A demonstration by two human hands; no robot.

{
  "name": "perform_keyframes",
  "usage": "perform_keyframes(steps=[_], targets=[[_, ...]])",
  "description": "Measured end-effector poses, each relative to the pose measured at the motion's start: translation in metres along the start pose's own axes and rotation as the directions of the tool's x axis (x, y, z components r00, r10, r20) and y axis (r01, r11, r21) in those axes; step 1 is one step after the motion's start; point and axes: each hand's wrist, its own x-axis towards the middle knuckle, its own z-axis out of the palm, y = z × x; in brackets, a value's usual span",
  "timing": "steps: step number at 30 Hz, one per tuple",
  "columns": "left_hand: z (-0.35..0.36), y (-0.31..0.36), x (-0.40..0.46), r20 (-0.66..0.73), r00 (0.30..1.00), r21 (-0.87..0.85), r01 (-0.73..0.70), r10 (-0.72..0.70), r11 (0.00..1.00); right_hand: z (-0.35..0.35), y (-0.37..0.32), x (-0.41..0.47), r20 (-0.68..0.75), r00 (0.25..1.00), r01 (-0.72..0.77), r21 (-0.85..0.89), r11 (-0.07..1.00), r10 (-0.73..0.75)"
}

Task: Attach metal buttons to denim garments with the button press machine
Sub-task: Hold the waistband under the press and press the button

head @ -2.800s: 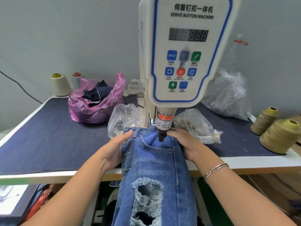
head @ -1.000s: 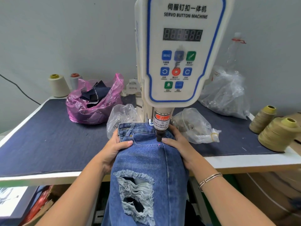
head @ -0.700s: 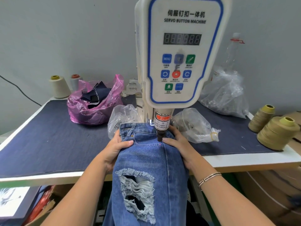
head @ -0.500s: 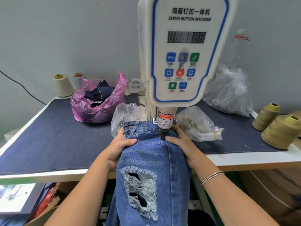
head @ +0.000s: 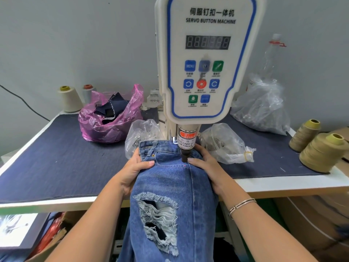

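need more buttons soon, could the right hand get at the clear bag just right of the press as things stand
Probably yes: the clear bag lies on the table just beyond the right hand, nothing between them, but that hand must first let go of the jeans.

Punch tip (head: 184, 159) contact hidden; jeans (head: 170, 195) cut off below.
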Motion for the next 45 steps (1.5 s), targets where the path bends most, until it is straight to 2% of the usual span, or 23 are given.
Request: perform_keyframes(steps=[45], targets=[[-0.0011, -0.0002, 0.0007, -0.002, 1.000, -0.018, 0.004, -0.004, 1.000, 0.0054, -0.0038, -0.0023, -0.020, 1.000, -0.009, 0.077, 0.997, 0.010]])
